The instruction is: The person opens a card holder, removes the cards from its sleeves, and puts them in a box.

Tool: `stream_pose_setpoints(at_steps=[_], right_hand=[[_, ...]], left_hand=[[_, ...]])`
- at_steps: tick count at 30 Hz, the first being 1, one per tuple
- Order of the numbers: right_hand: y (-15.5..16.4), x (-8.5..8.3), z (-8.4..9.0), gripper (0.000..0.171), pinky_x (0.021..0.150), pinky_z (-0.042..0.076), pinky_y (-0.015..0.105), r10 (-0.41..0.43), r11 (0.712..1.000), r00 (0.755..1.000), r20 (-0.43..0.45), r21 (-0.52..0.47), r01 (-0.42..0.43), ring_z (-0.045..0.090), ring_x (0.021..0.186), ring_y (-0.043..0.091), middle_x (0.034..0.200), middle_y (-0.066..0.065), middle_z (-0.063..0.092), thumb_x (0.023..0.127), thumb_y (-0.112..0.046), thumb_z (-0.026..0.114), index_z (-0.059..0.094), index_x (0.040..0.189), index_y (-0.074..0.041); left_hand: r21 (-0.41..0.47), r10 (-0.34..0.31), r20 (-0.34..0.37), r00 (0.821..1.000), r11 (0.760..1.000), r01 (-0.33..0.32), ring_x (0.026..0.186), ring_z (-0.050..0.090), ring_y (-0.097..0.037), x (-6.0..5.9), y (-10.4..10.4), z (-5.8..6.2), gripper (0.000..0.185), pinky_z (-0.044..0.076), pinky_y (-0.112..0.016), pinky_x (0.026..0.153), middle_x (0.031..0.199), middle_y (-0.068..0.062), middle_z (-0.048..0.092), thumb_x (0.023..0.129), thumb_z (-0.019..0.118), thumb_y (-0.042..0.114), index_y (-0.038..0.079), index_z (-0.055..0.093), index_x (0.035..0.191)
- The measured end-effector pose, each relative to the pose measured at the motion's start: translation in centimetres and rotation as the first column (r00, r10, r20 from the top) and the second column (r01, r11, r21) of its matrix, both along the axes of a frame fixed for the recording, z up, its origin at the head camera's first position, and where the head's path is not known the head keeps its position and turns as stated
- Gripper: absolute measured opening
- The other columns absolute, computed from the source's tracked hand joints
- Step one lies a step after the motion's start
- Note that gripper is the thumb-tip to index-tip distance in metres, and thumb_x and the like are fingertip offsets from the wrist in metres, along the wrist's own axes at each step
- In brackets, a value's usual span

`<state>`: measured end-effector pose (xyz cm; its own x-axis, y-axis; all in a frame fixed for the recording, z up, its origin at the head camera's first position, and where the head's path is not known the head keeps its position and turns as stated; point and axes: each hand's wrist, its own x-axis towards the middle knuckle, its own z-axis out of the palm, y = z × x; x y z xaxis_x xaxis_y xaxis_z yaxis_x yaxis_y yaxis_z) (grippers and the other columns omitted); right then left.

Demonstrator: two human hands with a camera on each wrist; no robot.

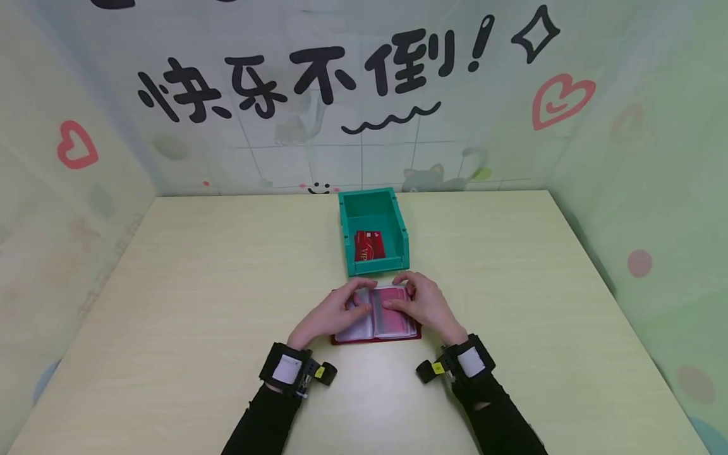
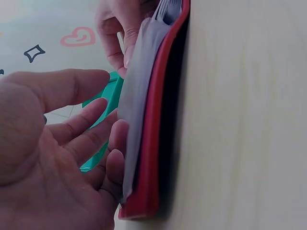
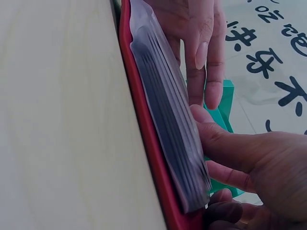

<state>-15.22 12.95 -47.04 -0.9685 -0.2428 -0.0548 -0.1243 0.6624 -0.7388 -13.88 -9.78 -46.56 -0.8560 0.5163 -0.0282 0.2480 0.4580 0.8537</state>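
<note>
A card holder (image 1: 364, 327) with a red cover and clear plastic sleeves lies spread flat on the table. Pink shows through the sleeve (image 1: 394, 321) on its right page. My left hand (image 1: 334, 309) rests at the left page, thumb out straight and the lower fingers touching the sleeve edge (image 2: 130, 158). On the right side, my right hand (image 1: 426, 306) holds the holder: its thumb (image 3: 218, 139) presses on the top sleeve while other fingers curl at the outer edge. Several sleeves are stacked under that thumb.
Just beyond the holder stands a teal bin (image 1: 370, 212), its low front side near my fingertips. Inside it lie red cards (image 1: 370, 246). Printed walls (image 1: 364, 139) enclose the pale wooden table (image 1: 227, 272) at the back and both sides.
</note>
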Motion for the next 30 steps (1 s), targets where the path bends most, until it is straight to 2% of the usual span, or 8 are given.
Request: stream_pose_setpoints(at_steps=[6, 11, 14, 19, 23, 27, 30], right_hand=[[-0.11, -0.02, -0.06, 0.048, 0.059, 0.033, 0.024, -0.003, 1.000, 1.000, -0.010, 0.006, 0.003, 0.045, 0.074, 0.017, 0.080, 0.005, 0.049, 0.080, -0.033, 0.085, 0.065, 0.115, -0.007], [-0.09, -0.02, -0.18, 0.048, 0.059, 0.034, 0.025, -0.014, 1.000, 1.000, -0.009, -0.005, 0.014, 0.045, 0.075, 0.017, 0.081, 0.006, 0.049, 0.080, -0.033, 0.085, 0.064, 0.115, -0.007], [-0.02, -0.02, -0.24, 0.048, 0.059, 0.034, 0.025, -0.025, 0.999, 1.000, -0.002, -0.026, 0.025, 0.046, 0.074, 0.017, 0.081, 0.006, 0.049, 0.080, -0.032, 0.086, 0.063, 0.114, -0.007], [0.17, -0.11, -0.25, 0.042, 0.058, 0.034, 0.025, -0.039, 0.996, 0.999, 0.032, -0.073, 0.042, 0.046, 0.074, 0.018, 0.079, 0.005, 0.047, 0.081, -0.030, 0.085, 0.062, 0.107, -0.007], [0.32, -0.19, -0.31, 0.032, 0.057, 0.034, 0.024, -0.059, 0.990, 0.996, 0.070, -0.125, 0.067, 0.047, 0.072, 0.017, 0.077, 0.005, 0.049, 0.086, -0.029, 0.080, 0.064, 0.098, -0.004], [0.39, -0.07, -0.38, 0.027, 0.060, 0.039, 0.025, -0.087, 0.978, 0.993, 0.077, -0.182, 0.100, 0.050, 0.075, 0.017, 0.082, 0.008, 0.056, 0.093, -0.028, 0.072, 0.070, 0.095, -0.001], [0.34, 0.32, -0.46, 0.024, 0.063, 0.041, 0.025, -0.122, 0.964, 0.992, 0.028, -0.235, 0.125, 0.051, 0.078, 0.016, 0.085, 0.012, 0.061, 0.096, -0.023, 0.067, 0.072, 0.095, 0.000]], left_hand=[[-0.009, 0.013, 0.022, 1.000, 1.000, -0.012, 0.099, 0.049, -0.021, 0.00, 0.12, -0.01, 0.046, 0.044, -0.027, 0.078, 0.125, -0.011, 0.060, 0.099, 0.061, 0.017, 0.010, 0.048, 0.143], [-0.019, 0.033, 0.046, 0.998, 0.999, -0.032, 0.098, 0.048, -0.021, -0.01, 0.19, -0.04, 0.045, 0.044, -0.028, 0.076, 0.116, -0.010, 0.059, 0.099, 0.061, 0.017, 0.013, 0.049, 0.142], [-0.017, 0.037, 0.055, 0.998, 0.999, -0.036, 0.099, 0.048, -0.021, 0.00, 0.19, -0.01, 0.045, 0.044, -0.028, 0.076, 0.116, -0.010, 0.058, 0.099, 0.061, 0.016, 0.013, 0.049, 0.142], [-0.008, 0.029, 0.049, 0.998, 1.000, -0.029, 0.097, 0.048, -0.020, -0.11, 0.15, -0.14, 0.044, 0.043, -0.027, 0.076, 0.114, -0.010, 0.059, 0.100, 0.060, 0.016, 0.012, 0.049, 0.142], [-0.001, 0.026, 0.044, 0.999, 1.000, -0.026, 0.095, 0.049, -0.020, -0.13, 0.08, -0.23, 0.043, 0.043, -0.027, 0.074, 0.109, -0.012, 0.059, 0.100, 0.060, 0.014, 0.011, 0.049, 0.142], [0.012, 0.027, 0.050, 0.998, 1.000, -0.027, 0.099, 0.049, -0.021, -0.02, 0.02, -0.13, 0.045, 0.044, -0.029, 0.077, 0.117, -0.014, 0.060, 0.099, 0.060, 0.015, 0.012, 0.049, 0.142], [0.027, 0.029, 0.043, 0.999, 0.999, -0.030, 0.102, 0.050, -0.022, 0.06, -0.06, -0.13, 0.045, 0.045, -0.029, 0.079, 0.126, -0.014, 0.058, 0.099, 0.062, 0.017, 0.011, 0.049, 0.142]])
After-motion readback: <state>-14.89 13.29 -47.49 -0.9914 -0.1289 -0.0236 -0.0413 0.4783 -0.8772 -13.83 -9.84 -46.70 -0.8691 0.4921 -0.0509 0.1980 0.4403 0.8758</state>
